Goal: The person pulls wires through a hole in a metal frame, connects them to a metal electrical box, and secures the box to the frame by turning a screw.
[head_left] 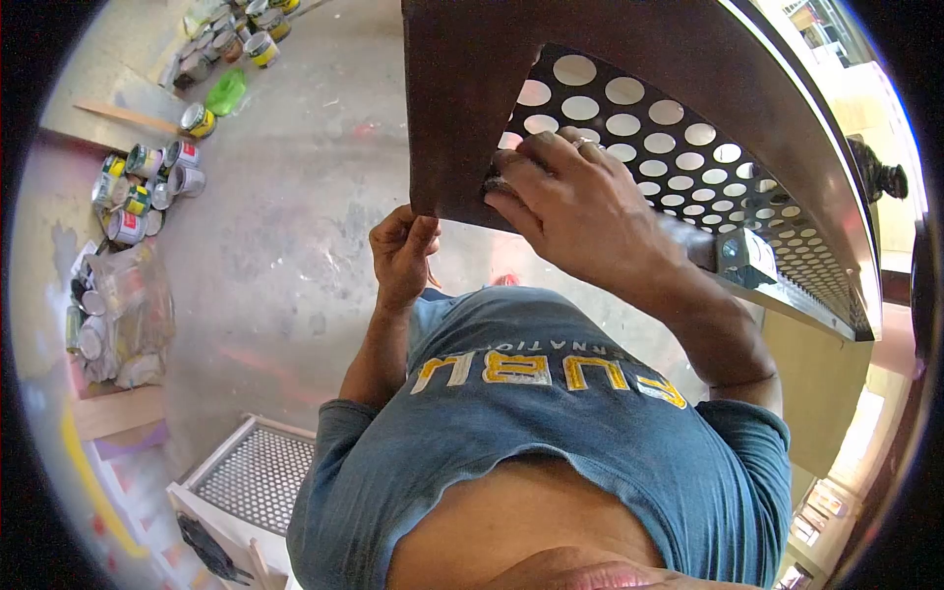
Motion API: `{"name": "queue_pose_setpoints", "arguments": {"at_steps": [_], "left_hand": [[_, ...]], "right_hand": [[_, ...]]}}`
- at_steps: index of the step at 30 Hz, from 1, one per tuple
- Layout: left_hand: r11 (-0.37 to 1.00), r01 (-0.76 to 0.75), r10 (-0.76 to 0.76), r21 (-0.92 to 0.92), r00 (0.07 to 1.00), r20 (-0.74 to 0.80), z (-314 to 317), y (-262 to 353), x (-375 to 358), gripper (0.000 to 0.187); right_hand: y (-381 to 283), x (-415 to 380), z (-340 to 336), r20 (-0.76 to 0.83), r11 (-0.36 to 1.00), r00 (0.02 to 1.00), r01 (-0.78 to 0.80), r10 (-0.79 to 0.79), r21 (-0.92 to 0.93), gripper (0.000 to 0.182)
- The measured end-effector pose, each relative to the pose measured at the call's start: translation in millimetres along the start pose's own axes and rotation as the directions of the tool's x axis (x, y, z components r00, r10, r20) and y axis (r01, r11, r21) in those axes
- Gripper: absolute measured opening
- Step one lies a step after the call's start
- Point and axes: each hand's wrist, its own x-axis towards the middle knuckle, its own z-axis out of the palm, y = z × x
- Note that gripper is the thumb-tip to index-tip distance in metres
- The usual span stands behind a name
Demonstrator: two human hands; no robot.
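I hold up a dark brown panel (472, 108) whose opening is filled with a perforated metal sheet (678, 147). My left hand (401, 254) pinches the panel's lower edge from below. Over the inner edge of the brown frame, where it meets the perforated sheet, my right hand (575, 202) lies with its fingers curled. They press a small grey piece (495, 184) against the wood; I cannot tell what it is. A ring shows on one finger. My blue T-shirt (551, 433) fills the lower part of the view.
Several paint cans (147, 182) stand on the concrete floor (295, 197) at the left, more at the top left (236, 39). A plastic bag (133, 295) lies beside them. A white frame with metal mesh (251, 472) stands at the bottom left.
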Motion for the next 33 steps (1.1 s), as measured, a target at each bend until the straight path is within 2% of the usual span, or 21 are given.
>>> {"name": "queue_pose_setpoints", "arguments": {"at_steps": [1, 3, 7, 9, 10, 11, 12, 13, 14, 16, 19, 20, 22, 23, 25, 26, 27, 28, 30, 32, 33], "left_hand": [[1.0, -0.003, 0.003, -0.012, 1.0, 0.014, 0.0, 0.1, 0.5, 0.017], [1.0, 0.006, -0.007, -0.015, 1.0, -0.011, 0.1, 0.5, -0.9, 0.017], [0.999, 0.05, -0.05, -0.008, 0.998, -0.036, -10.4, -7.0, -2.0, 0.017], [0.998, 0.055, -0.054, -0.031, 0.998, 0.013, -21.1, -16.1, -0.2, 0.016], [0.994, 0.034, -0.033, -0.104, 0.999, 0.009, -18.8, -17.1, 0.4, 0.014], [0.993, 0.034, -0.039, -0.117, 0.998, -0.044, -18.3, -20.2, -0.1, 0.01], [0.993, 0.02, -0.014, -0.113, 0.998, 0.053, -26.4, -23.7, 3.0, 0.009], [0.992, -0.004, 0.0, -0.126, 1.0, -0.027, -23.1, -27.5, 2.2, 0.011], [0.99, 0.057, -0.06, -0.125, 0.998, -0.023, -16.7, -14.1, 3.4, 0.013], [0.995, 0.059, -0.056, -0.075, 0.998, 0.036, -17.1, -10.9, 4.5, 0.024], [0.99, 0.115, -0.113, -0.087, 0.993, 0.033, -9.5, -12.0, 2.8, 0.027], [0.989, 0.125, -0.123, -0.08, 0.992, 0.031, -7.5, -8.3, 1.8, 0.028], [0.983, 0.137, -0.135, -0.123, 0.991, 0.018, -8.7, -16.4, 0.9, 0.026], [0.975, 0.154, -0.158, -0.16, 0.987, -0.013, -11.5, -18.9, 0.5, 0.025], [0.977, 0.17, -0.173, -0.131, 0.985, -0.01, -14.0, -16.9, 3.1, 0.022], [0.978, 0.177, -0.182, -0.109, 0.983, -0.037, -17.6, -17.5, 3.9, 0.02], [0.977, 0.149, -0.139, -0.153, 0.988, 0.07, -17.2, -8.5, 10.5, 0.031], [0.975, 0.161, -0.148, -0.154, 0.985, 0.093, -11.3, -5.9, 10.9, 0.031], [0.975, 0.148, -0.165, -0.167, 0.982, -0.093, 6.6, 9.2, 5.7, 0.026], [0.966, 0.182, -0.189, -0.183, 0.982, -0.026, 6.3, 10.1, 10.6, 0.023], [0.957, 0.21, -0.21, -0.2, 0.977, 0.024, 5.3, 9.9, 12.3, 0.021]], "right_hand": [[-0.5, 0.2, 1.8, 0.003, 1.0, 1.0, -0.001, 0.001, -0.001, 0.022], [-3.0, 1.2, 4.1, 0.0, 0.991, 0.999, 0.041, -0.041, -0.128, 0.024], [-8.5, 1.2, 3.2, 0.045, 0.977, 0.998, 0.055, -0.047, -0.207, 0.03], [-6.2, -0.6, 6.1, 0.069, 0.994, 0.998, 0.0, 0.007, -0.107, 0.026], [-8.0, 7.4, 0.5, 0.259, 0.986, 0.953, -0.165, 0.16, -0.003, 0.025], [-2.6, 4.5, 12.6, 0.238, 0.996, 0.969, -0.056, 0.072, -0.072, 0.02], [-3.6, 3.0, 20.0, 0.12, 0.995, 0.991, -0.043, 0.054, -0.092, 0.02], [-8.3, 5.2, 9.7, 0.057, 0.995, 0.995, -0.084, 0.088, -0.059, 0.021], [-12.4, 6.3, 4.1, 0.079, 0.988, 0.985, -0.154, 0.155, -0.015, 0.026], [-16.0, 5.4, 1.2, -0.08, 0.992, 0.995, -0.066, 0.057, -0.109, 0.031], [-17.3, 2.3, 10.5, -0.074, 0.986, 0.997, -0.049, 0.038, -0.158, 0.036], [-18.8, 4.6, 12.8, 0.0, 0.991, 0.997, -0.073, 0.074, -0.114, 0.033], [-14.9, 9.1, 16.1, -0.016, 0.984, 0.986, -0.166, 0.168, 0.061, 0.027], [-14.6, 11.7, 14.5, -0.031, 0.982, 0.982, -0.182, 0.184, 0.049, 0.027], [-16.3, 17.9, 3.2, 0.216, 0.869, 0.905, -0.416, 0.367, 0.267, 0.022], [-15.4, 18.5, 4.9, 0.201, 0.865, 0.898, -0.434, 0.392, 0.252, 0.022], [-15.6, 20.4, 8.5, 0.228, 0.82, 0.874, -0.482, 0.428, 0.307, 0.021], [-16.5, 21.1, 11.0, 0.26, 0.768, 0.851, -0.525, 0.457, 0.367, 0.021], [-15.6, 20.0, 16.0, 0.266, 0.777, 0.843, -0.535, 0.467, 0.331, 0.02], [-12.7, 18.1, 27.4, 0.213, 0.826, 0.882, -0.469, 0.421, 0.312, 0.018], [-12.8, 18.0, 22.4, 0.269, 0.83, 0.871, -0.48, 0.412, 0.283, 0.018]]}}
